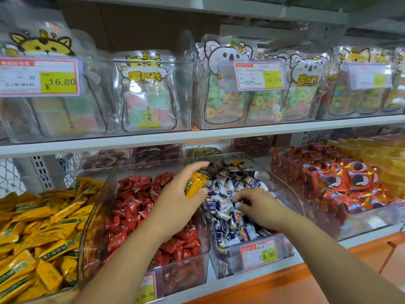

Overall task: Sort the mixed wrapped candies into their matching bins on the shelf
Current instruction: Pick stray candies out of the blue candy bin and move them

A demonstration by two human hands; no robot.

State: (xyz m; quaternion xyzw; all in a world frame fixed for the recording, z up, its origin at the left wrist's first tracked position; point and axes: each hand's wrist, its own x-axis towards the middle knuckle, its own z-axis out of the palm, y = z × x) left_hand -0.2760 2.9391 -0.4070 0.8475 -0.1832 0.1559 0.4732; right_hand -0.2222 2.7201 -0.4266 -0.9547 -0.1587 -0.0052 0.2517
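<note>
White store shelving (219,133), two tiers of clear bins (96,207). Below, left to right: yellow bars (43,227), red candies (135,198), blue-white candies (228,213), red foil packs (341,183). Clasped in left hand (182,194): yellow candy (194,185), over the red bin's right wall. Right hand (256,207) curled down into blue-white candies; grasp unclear.

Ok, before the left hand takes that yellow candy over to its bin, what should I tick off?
1. Left hand grips the yellow candy between its fingers and thumb: ok.
2. Yellow bin is in view at far left with its top open: ok.
3. The way left crosses the red bin, and nothing hangs over it: ok.
4. Right hand is apart from the left hand, down in the white-blue bin: ok.
5. Right hand has a candy pinched: cannot tell, because its fingertips are buried among the wrappers.
</note>
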